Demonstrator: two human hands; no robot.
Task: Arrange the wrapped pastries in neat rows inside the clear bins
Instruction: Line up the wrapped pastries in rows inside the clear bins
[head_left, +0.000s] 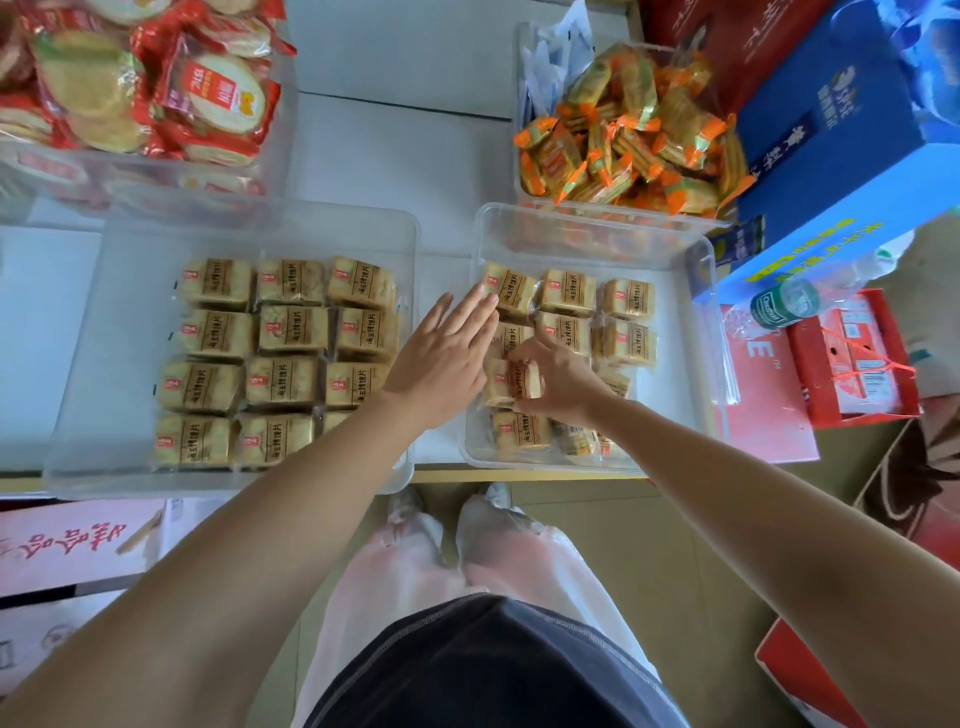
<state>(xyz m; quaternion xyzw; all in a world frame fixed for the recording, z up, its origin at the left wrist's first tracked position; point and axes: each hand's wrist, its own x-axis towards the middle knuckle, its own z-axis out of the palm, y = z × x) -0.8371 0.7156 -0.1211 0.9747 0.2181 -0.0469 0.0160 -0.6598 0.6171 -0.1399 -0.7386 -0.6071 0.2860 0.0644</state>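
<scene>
Two clear bins sit side by side on the white table. The left bin (124, 244) holds several wrapped tan pastries (291, 330) laid flat in tidy rows. The right bin (696, 332) holds more of them (569, 293), rows at the back and looser ones near the front. My left hand (447, 353) reaches across with straight fingers, fingertips touching the back-left pastry (511, 291) of the right bin. My right hand (558, 382) grips one pastry (511, 384) at the bin's left side, thumb and fingers curled round it.
A bin of red-wrapped round crackers (208, 98) stands at the back left and a bin of orange-wrapped biscuits (634, 135) at the back right. A blue box (841, 145), red cartons (852, 358) and a bottle (789, 301) crowd the right side. The table's front edge runs just below the bins.
</scene>
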